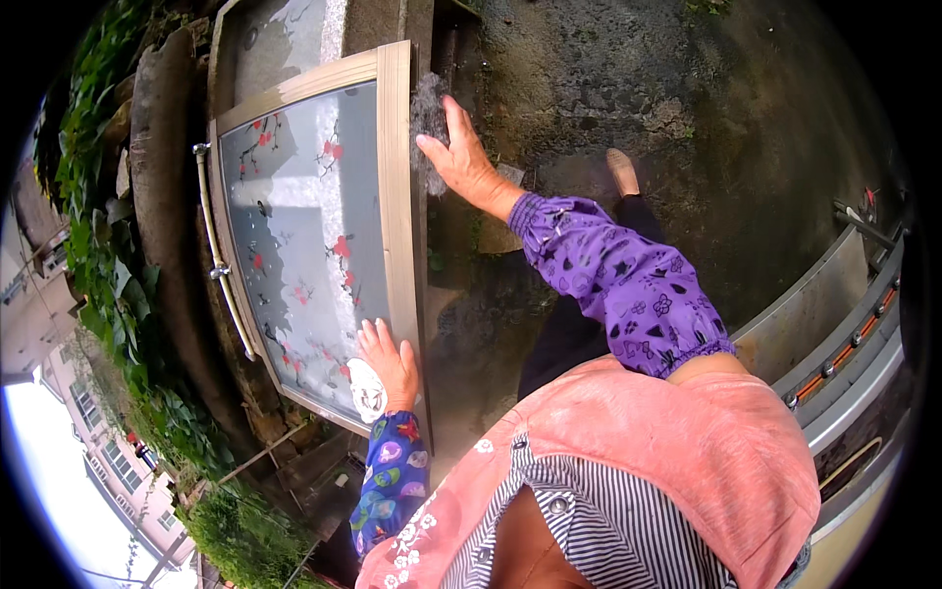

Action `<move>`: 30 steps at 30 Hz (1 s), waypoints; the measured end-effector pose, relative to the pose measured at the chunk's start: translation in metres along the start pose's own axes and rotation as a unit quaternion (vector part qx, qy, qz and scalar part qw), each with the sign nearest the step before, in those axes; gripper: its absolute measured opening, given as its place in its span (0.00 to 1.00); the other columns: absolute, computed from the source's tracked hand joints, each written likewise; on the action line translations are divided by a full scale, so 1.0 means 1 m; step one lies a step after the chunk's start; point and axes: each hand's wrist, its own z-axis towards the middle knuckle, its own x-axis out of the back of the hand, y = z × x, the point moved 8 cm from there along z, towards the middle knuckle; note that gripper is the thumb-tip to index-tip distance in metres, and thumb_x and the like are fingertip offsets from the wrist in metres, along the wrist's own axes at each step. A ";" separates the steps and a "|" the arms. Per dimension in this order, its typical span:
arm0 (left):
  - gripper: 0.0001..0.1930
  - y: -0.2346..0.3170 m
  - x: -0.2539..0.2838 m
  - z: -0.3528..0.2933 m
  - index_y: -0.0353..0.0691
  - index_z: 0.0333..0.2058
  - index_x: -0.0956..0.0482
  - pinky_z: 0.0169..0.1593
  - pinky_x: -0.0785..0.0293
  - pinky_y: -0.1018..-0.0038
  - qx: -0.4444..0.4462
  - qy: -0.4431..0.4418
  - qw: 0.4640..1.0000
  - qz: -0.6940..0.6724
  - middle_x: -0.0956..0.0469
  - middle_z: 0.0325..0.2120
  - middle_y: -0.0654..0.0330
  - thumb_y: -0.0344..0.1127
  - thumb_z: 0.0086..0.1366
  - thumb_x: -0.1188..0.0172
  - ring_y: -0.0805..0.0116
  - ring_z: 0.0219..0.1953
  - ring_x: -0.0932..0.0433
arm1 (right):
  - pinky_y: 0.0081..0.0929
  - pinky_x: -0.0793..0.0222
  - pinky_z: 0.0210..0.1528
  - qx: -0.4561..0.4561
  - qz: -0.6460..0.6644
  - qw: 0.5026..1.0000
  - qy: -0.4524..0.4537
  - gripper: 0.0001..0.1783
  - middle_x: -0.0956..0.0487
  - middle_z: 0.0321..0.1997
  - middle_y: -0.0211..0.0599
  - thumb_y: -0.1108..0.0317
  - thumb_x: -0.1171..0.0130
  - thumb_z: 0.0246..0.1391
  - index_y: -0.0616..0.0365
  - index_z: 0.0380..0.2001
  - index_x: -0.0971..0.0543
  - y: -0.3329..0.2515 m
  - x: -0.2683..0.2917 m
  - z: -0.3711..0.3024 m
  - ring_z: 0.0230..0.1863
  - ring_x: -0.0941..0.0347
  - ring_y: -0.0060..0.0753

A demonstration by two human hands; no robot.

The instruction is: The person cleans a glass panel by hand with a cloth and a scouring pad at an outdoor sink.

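A tilted panel with a pale wood-coloured frame [395, 196] holds glass [304, 226] printed with red blossoms and dark branches. My left hand [391, 371] lies with its fingers stretched out at the panel's near right corner. Against its outer edge is a crumpled white thing, seemingly a cloth [367, 392]; how far it reaches under the palm is hidden. Beyond, my right hand [465, 162] is off the panel's right edge, thumb and fingers apart. Close to its fingertips is a grey, fuzzy patch [429, 113], too blurred to name.
Another framed panel [280, 44] shows behind the first. A thin metal rod [214, 236] runs along the left side. Further left are a stone ledge [167, 196] and green leaves [108, 255]. Dark, wet ground [579, 88] lies right, with a metal-edged structure [834, 344] at far right.
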 end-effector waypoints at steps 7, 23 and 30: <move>0.32 0.123 0.031 0.156 0.41 0.67 0.49 0.67 0.65 0.46 -0.021 0.089 0.994 -0.053 0.52 0.68 0.52 0.48 0.69 0.58 0.48 0.71 0.59 | 0.37 0.47 0.65 -0.092 0.052 0.986 -0.128 0.40 0.41 0.62 0.61 0.62 0.43 0.57 0.71 0.63 0.49 -0.010 -0.010 -0.048 0.64 0.43 0.55; 0.31 0.159 0.055 0.230 0.41 0.66 0.48 0.67 0.61 0.50 0.082 0.101 0.990 -0.058 0.52 0.67 0.46 0.49 0.69 0.58 0.40 0.68 0.56 | 0.34 0.45 0.65 -0.106 0.138 0.967 -0.184 0.37 0.38 0.62 0.52 0.66 0.38 0.53 0.64 0.63 0.43 -0.012 0.027 0.038 0.65 0.41 0.50; 0.30 0.173 0.057 0.247 0.45 0.66 0.45 0.67 0.62 0.49 0.120 0.128 0.983 -0.057 0.52 0.68 0.48 0.52 0.69 0.60 0.43 0.69 0.56 | 0.35 0.34 0.54 -0.008 0.013 0.995 -0.101 0.33 0.27 0.50 0.51 0.59 0.39 0.53 0.63 0.59 0.36 0.039 0.048 0.219 0.52 0.29 0.46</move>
